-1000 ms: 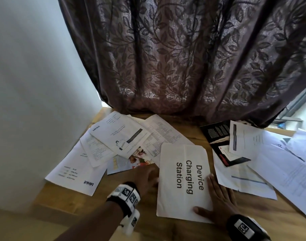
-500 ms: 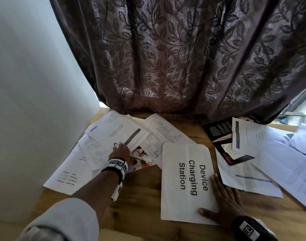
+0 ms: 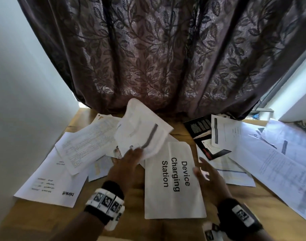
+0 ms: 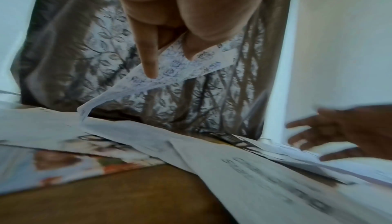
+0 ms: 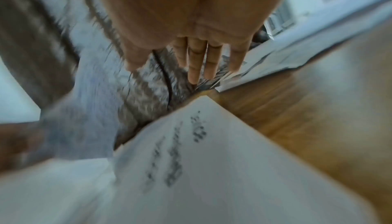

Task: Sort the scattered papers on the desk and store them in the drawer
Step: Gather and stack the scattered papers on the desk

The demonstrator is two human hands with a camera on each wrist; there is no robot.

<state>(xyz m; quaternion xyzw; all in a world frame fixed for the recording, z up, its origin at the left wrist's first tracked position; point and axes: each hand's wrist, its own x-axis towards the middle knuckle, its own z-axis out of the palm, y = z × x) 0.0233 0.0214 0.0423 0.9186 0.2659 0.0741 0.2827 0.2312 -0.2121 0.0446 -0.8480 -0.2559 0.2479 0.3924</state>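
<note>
My left hand [image 3: 131, 156] pinches a white printed sheet [image 3: 141, 131] by its near edge and holds it lifted off the desk, above the left pile. In the left wrist view the sheet [image 4: 169, 71] bends between thumb and forefinger. A white sheet reading "Device Charging Station" [image 3: 173, 185] lies flat in the middle. My right hand [image 3: 208, 178] hovers open at its right edge, fingers spread, holding nothing; the right wrist view shows those straight fingers [image 5: 199, 59] above the same sheet [image 5: 212, 160].
More sheets lie at the left [image 3: 49, 181] and right [image 3: 279, 167] of the wooden desk [image 3: 263, 202], with a black booklet [image 3: 199, 129] at the back. A dark leaf-patterned curtain [image 3: 166, 58] hangs behind. A white wall [image 3: 18, 101] bounds the left side. No drawer shows.
My left hand reached to the left pile, took hold of the top sheet and raised it toward the middle. My right hand lifted off the "Device Charging Station" sheet.
</note>
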